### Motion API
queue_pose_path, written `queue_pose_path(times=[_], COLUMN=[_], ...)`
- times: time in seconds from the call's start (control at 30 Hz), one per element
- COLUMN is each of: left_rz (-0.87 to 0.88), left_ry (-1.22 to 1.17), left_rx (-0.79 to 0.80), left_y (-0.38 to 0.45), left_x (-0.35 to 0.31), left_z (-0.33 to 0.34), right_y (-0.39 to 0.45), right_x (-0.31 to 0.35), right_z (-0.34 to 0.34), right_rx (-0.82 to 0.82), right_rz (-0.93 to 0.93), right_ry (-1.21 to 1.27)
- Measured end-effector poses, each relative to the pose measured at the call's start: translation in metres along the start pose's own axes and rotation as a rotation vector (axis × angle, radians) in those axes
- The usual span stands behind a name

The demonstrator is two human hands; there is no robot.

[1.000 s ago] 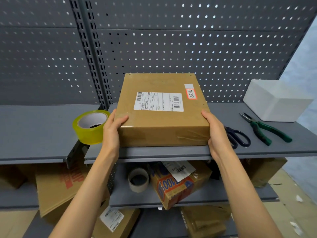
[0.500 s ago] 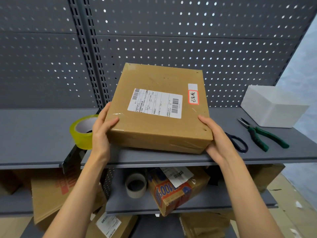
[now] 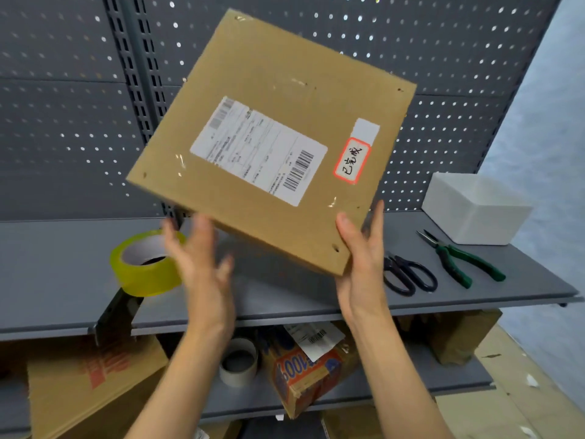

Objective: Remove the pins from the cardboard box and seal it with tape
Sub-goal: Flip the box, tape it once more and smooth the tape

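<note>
Tilting cardboard box [image 3: 278, 122] held by right hand [image 3: 364, 264] grip at its lower corner, left hand [image 3: 202, 267] grip wide, blurred, tape roll [image 3: 145, 264] beside it

A plain brown cardboard box [image 3: 272, 128] fills the centre. It carries a white shipping label [image 3: 258, 150] printed with black barcodes, and at 3 o'clock from that a small white sticker [image 3: 352, 161] with a red border and black handwriting. At 8 o'clock sits a translucent yellow tape roll [image 3: 146, 263] with a white core. At 4 o'clock lie black-handled scissors [image 3: 408, 275] and green-handled pliers [image 3: 460, 259], beside a white tub [image 3: 478, 212]. The shelf [image 3: 57, 267] is grey, backed by a grey panel [image 3: 443, 58] dotted with small holes.
</note>
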State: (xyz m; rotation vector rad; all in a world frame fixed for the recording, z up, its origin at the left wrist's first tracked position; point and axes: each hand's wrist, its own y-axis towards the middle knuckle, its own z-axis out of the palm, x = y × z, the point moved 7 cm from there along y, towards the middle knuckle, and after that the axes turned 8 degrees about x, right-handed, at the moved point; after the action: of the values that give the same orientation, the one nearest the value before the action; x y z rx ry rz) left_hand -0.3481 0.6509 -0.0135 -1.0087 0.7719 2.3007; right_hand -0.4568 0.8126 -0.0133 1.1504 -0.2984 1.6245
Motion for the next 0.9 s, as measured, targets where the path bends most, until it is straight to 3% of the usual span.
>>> queue_pose_path(times=[0.07, 0.13, 0.23, 0.43, 0.5, 0.67, 0.9], left_rz=[-0.143, -0.178, -0.204, -0.274, -0.251, -0.231, -0.169], left_ry=[-0.048, -0.091, -0.101, 0.014, 0.028, 0.069, 0.13], left_rx=[0.204, 0.276, 0.282, 0.319, 0.343, 0.32, 0.238], left_y=[-0.02, -0.031, -0.024, 0.006, 0.011, 0.022, 0.021], left_x=[0.025, 0.038, 0.035, -0.004, -0.014, -0.023, -0.015], left_z=[0.033, 0.046, 0.031, -0.021, -0.025, -0.036, -0.032], right_y=[-0.008, -0.016, -0.016, 0.015, 0.019, 0.012, 0.001], right_x=[-0.007, -0.013, -0.009, 0.053, 0.063, 0.052, 0.032], right_z=[0.019, 0.035, 0.038, -0.001, -0.003, 0.005, -0.017], right_rx=[0.002, 0.048, 0.109, -0.071, -0.032, 0.092, -0.081], right_rz=[-0.04, -0.058, -0.043, -0.038, -0.045, 0.004, 0.08], right_ry=[-0.004, -0.034, -0.035, -0.161, -0.248, -0.298, -0.389])
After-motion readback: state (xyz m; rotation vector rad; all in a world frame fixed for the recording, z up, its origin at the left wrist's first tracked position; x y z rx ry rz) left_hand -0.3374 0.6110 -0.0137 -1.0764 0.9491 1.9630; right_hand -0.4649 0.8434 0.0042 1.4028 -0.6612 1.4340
